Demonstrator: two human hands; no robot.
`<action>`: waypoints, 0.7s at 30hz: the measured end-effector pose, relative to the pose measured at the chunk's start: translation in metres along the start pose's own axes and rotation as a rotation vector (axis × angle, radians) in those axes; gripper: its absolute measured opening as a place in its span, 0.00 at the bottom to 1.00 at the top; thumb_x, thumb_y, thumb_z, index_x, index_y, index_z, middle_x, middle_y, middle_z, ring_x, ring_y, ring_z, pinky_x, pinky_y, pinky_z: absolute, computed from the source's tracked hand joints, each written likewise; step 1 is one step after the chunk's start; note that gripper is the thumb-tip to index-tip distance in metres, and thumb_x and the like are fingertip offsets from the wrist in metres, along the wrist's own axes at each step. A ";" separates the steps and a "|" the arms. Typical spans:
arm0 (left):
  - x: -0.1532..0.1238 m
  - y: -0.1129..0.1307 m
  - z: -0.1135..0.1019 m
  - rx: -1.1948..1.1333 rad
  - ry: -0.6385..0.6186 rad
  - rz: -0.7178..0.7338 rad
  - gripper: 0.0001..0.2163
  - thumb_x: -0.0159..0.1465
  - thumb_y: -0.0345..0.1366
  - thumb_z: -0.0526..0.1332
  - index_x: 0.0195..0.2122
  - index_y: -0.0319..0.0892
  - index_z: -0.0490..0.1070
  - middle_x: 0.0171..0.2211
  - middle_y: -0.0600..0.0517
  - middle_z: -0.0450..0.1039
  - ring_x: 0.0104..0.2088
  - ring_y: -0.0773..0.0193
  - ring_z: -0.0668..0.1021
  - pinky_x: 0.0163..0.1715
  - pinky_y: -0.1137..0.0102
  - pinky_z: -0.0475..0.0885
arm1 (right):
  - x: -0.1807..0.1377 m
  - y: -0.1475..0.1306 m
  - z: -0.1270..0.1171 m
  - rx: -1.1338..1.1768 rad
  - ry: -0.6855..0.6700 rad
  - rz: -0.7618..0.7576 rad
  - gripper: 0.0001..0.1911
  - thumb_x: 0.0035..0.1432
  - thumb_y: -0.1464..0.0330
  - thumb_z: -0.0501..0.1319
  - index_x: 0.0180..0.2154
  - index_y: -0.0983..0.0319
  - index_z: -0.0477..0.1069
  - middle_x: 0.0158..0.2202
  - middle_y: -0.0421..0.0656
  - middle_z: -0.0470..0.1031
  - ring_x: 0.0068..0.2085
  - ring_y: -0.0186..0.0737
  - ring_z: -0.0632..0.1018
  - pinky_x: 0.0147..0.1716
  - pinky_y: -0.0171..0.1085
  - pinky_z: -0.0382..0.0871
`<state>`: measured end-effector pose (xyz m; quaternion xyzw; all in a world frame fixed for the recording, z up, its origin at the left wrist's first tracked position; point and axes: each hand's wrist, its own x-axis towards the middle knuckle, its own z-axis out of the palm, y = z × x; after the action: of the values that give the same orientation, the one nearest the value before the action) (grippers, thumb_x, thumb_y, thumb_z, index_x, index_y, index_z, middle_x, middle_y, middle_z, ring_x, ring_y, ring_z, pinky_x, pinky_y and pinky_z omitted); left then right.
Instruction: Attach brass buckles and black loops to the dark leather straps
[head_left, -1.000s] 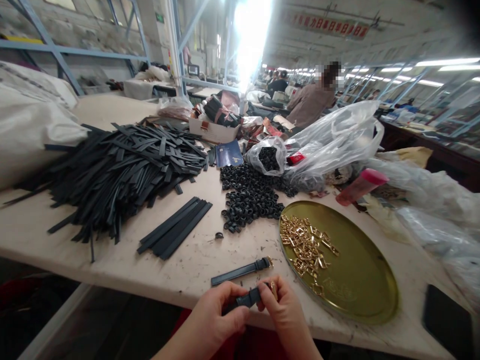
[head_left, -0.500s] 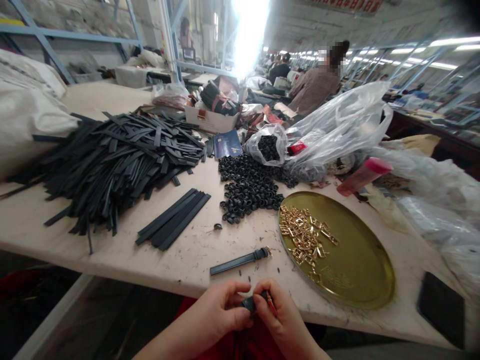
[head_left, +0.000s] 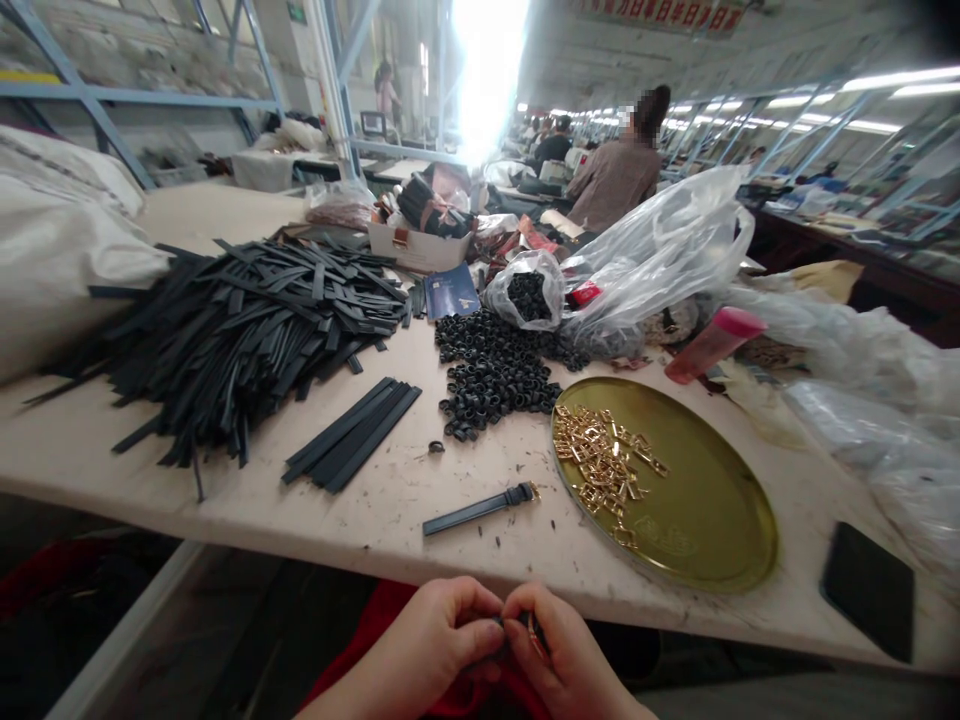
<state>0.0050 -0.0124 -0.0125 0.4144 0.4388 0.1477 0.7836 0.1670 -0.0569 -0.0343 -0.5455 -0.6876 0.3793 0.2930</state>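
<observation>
My left hand and my right hand meet just below the table's front edge, fingertips pinched together. Between them is a short dark strap, mostly covered by the fingers. A thin reddish item shows inside my right hand; its kind is unclear. On the table just beyond my hands lies a black strap with a gold buckle. Past it is a single small black loop, near a heap of black loops. Gold buckles are piled in a round golden tray.
Left of centre lie a few flat black strips, with a large pile of strips behind. A phone is at the right edge, near a pink-capped container. Plastic bags and a box stand farther back. A person sits beyond.
My hands have drawn closer together, and the fingers of my left hand have closed onto the strap, which is now more hidden. The view has shifted slightly.
</observation>
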 end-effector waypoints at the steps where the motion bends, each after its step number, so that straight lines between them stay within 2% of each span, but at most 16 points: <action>1: -0.001 0.000 0.000 0.001 -0.023 0.014 0.10 0.52 0.33 0.59 0.35 0.37 0.70 0.26 0.53 0.75 0.25 0.67 0.74 0.28 0.72 0.68 | -0.002 0.001 0.002 0.029 0.015 0.011 0.07 0.58 0.66 0.49 0.31 0.60 0.63 0.25 0.40 0.69 0.26 0.35 0.69 0.26 0.32 0.62; 4: -0.005 0.005 -0.004 0.053 -0.090 0.079 0.15 0.51 0.30 0.59 0.41 0.38 0.68 0.30 0.53 0.75 0.30 0.65 0.75 0.30 0.72 0.68 | -0.003 0.004 0.007 0.104 0.082 0.055 0.09 0.59 0.64 0.48 0.33 0.60 0.62 0.26 0.39 0.68 0.27 0.35 0.69 0.26 0.31 0.63; 6: -0.009 0.010 -0.007 0.118 -0.130 0.123 0.16 0.50 0.27 0.58 0.42 0.38 0.69 0.35 0.51 0.75 0.36 0.63 0.75 0.35 0.72 0.67 | -0.002 0.003 0.010 0.119 0.105 0.076 0.10 0.59 0.62 0.48 0.33 0.60 0.62 0.26 0.39 0.68 0.27 0.35 0.69 0.26 0.31 0.63; 8: -0.012 0.012 -0.008 0.129 -0.141 0.120 0.16 0.51 0.27 0.56 0.42 0.38 0.69 0.37 0.50 0.75 0.37 0.62 0.75 0.36 0.72 0.67 | -0.001 0.000 0.011 0.120 0.099 0.083 0.10 0.59 0.62 0.48 0.33 0.60 0.62 0.26 0.39 0.67 0.26 0.34 0.69 0.25 0.31 0.62; 13: -0.009 0.001 -0.007 0.043 -0.074 0.031 0.15 0.52 0.32 0.58 0.41 0.35 0.68 0.32 0.50 0.75 0.28 0.66 0.75 0.30 0.72 0.66 | -0.001 -0.004 0.008 0.057 0.034 0.036 0.10 0.59 0.62 0.47 0.32 0.60 0.62 0.25 0.39 0.68 0.26 0.35 0.69 0.25 0.32 0.62; 17: -0.008 -0.001 -0.006 0.076 -0.109 0.015 0.14 0.52 0.36 0.59 0.39 0.37 0.69 0.29 0.52 0.74 0.25 0.68 0.73 0.27 0.74 0.66 | -0.007 0.000 0.007 0.017 -0.026 -0.014 0.10 0.59 0.63 0.48 0.31 0.60 0.62 0.25 0.39 0.68 0.26 0.34 0.69 0.25 0.31 0.62; 19: -0.012 0.005 -0.007 0.184 -0.118 -0.030 0.11 0.55 0.39 0.57 0.35 0.37 0.69 0.24 0.53 0.72 0.22 0.69 0.71 0.23 0.76 0.64 | -0.008 0.001 0.009 0.060 0.007 -0.006 0.11 0.60 0.62 0.48 0.31 0.60 0.62 0.23 0.38 0.66 0.24 0.33 0.67 0.23 0.31 0.60; 21: -0.017 0.013 -0.009 0.333 -0.128 -0.046 0.11 0.56 0.40 0.54 0.28 0.37 0.69 0.19 0.55 0.68 0.20 0.70 0.69 0.20 0.77 0.62 | -0.008 0.002 0.014 0.103 0.096 0.029 0.11 0.60 0.62 0.47 0.31 0.60 0.62 0.22 0.37 0.65 0.23 0.32 0.66 0.22 0.30 0.60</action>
<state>-0.0105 -0.0100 0.0042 0.5367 0.4159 0.0284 0.7336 0.1588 -0.0675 -0.0434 -0.5570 -0.6444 0.3920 0.3477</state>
